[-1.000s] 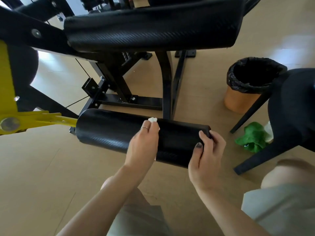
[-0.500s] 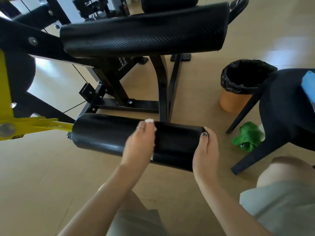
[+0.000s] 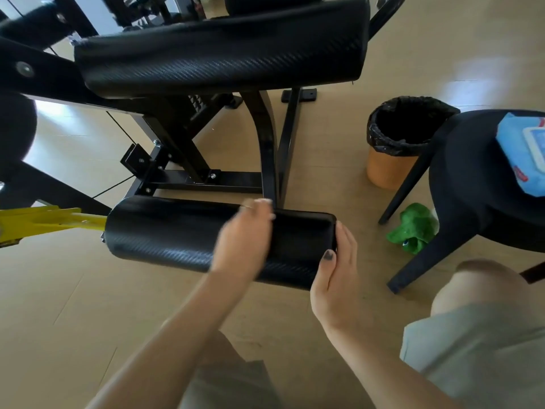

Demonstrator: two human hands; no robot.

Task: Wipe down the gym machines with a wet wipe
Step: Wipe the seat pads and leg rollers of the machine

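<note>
Blurring left hand (image 3: 244, 240) on roller pad (image 3: 165, 231), wipe hidden

- Roller pad (image 3: 177, 231) is showing black, carbon-weave textured vinyl.
- Machine frame (image 3: 267, 149) is gleaming as glossy black metal.
- Floor (image 3: 59, 305) is looking like smooth pale wood.
- Bin liner (image 3: 383, 134) is crinkling as black plastic.

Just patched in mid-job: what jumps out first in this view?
Front and centre, two bare hands work a black roller pad: the left hand, blurred, lies across its top, and the right hand grips its right end. A larger black pad spans the top of the view. At right, a blue wipes pack lies on a black stool, beside a black-lined bin.
</note>
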